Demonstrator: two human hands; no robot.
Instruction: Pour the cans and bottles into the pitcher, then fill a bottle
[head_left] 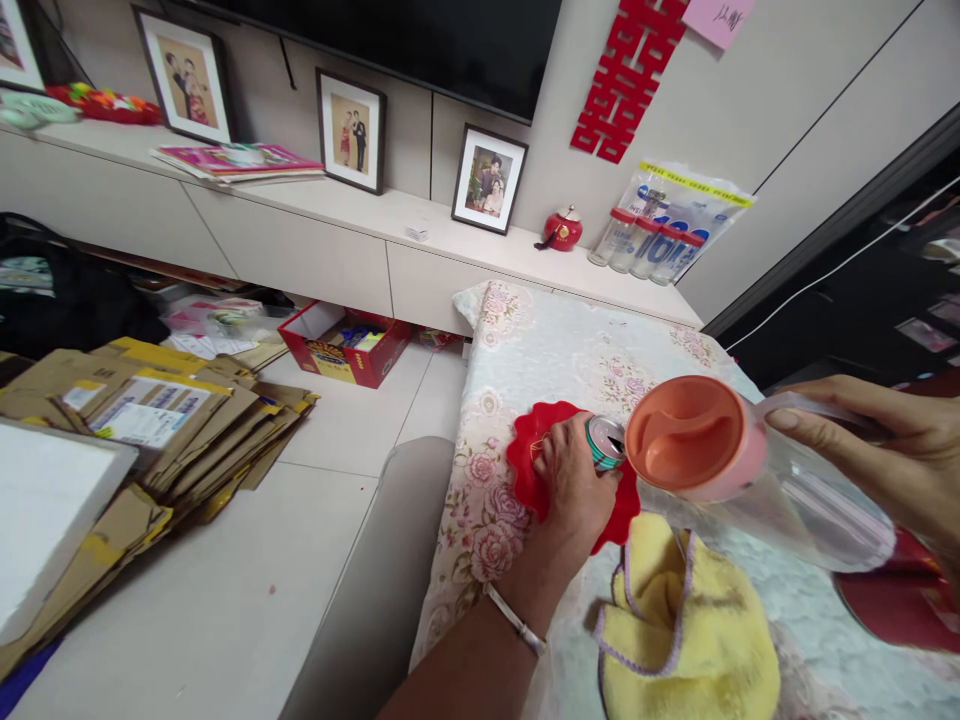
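My left hand (577, 465) is wrapped round a green and silver drink can (606, 440), over a red scalloped plate (529, 440). The can leans to the right, its top towards the pitcher. In my right hand (877, 440) is the handle of a clear plastic pitcher (817, 510) with an orange lid (682, 435). The pitcher is tipped towards the left, and its lid end is close beside the can's top. I cannot tell whether lid and can touch, or whether liquid flows. Below the pitcher lies a crumpled yellow cloth (705, 640) with a purple edge.
A flowered cloth covers the table (540, 330). At the right edge sits a dark red object (896, 600), partly hidden. Red-lidded glass jars (641, 245) and a small red pot (562, 230) stand on the cabinet. Flattened cardboard (217, 430) and a red box (352, 345) occupy the floor.
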